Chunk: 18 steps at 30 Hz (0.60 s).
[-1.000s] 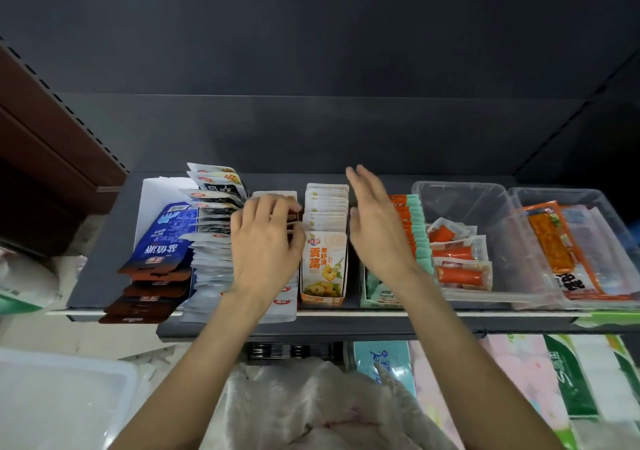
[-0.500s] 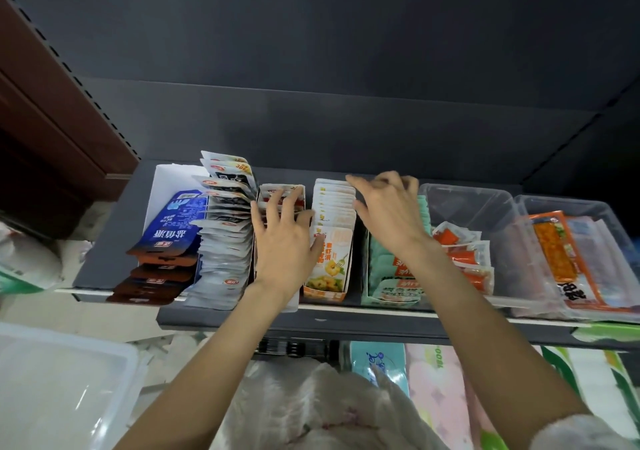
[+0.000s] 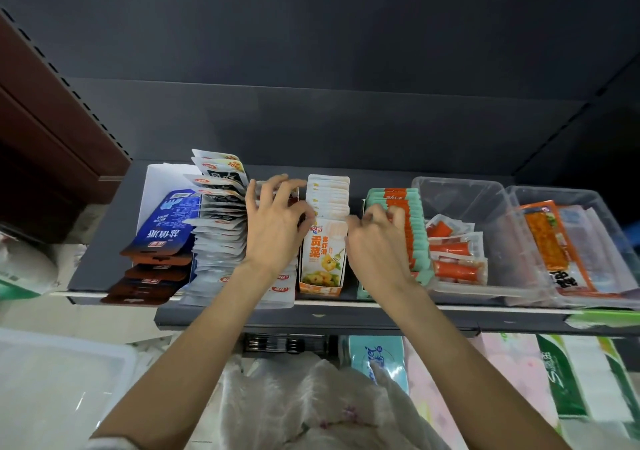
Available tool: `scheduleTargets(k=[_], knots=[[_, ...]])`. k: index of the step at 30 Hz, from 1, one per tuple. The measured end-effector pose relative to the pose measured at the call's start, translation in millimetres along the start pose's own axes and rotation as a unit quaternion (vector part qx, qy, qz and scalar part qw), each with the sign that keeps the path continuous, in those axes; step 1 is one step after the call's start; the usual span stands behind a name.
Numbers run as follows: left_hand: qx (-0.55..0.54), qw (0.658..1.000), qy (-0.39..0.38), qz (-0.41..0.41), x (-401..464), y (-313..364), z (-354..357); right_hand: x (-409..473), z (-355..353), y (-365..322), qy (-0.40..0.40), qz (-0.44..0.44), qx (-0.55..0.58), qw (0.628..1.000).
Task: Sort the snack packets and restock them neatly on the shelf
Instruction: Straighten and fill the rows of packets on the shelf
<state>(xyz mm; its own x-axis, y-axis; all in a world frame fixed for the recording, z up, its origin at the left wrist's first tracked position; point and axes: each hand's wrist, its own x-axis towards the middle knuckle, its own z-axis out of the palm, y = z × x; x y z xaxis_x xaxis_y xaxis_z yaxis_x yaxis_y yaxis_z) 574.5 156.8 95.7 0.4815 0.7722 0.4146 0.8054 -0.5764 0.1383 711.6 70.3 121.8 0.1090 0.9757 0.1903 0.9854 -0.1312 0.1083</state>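
Note:
Rows of snack packets stand on a dark shelf (image 3: 100, 242). My left hand (image 3: 277, 224) arches over a row of white packets with red logos (image 3: 282, 281), its bent fingertips hooked on their tops and its thumb against the yellow-and-white packet row (image 3: 323, 255). My right hand (image 3: 377, 245) has its fingers curled into the green-and-orange packet row (image 3: 414, 221), pinching some of them. Silver packets (image 3: 218, 238) and blue-brown packets (image 3: 162, 235) fill the left of the shelf.
A clear tub (image 3: 457, 190) holds orange sausage packets (image 3: 455, 271); a second tub (image 3: 561, 197) on the far right holds a long orange packet (image 3: 545, 242). Below the shelf lie a white plastic bag (image 3: 311, 401), tissue packs (image 3: 585, 380) and a white bin (image 3: 52, 380).
My left hand has gone from lying flat on the white packets to clawing over them. My right hand slid toward me along the green-and-orange row and curled its fingers in.

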Motion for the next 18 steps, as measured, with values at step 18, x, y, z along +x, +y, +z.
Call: scheduleTargets(k=[18], knots=[[-0.039,0.999,0.028,-0.008,-6,-4,2,-12,-1,-12,0.057,-0.036,-0.002,0.998]])
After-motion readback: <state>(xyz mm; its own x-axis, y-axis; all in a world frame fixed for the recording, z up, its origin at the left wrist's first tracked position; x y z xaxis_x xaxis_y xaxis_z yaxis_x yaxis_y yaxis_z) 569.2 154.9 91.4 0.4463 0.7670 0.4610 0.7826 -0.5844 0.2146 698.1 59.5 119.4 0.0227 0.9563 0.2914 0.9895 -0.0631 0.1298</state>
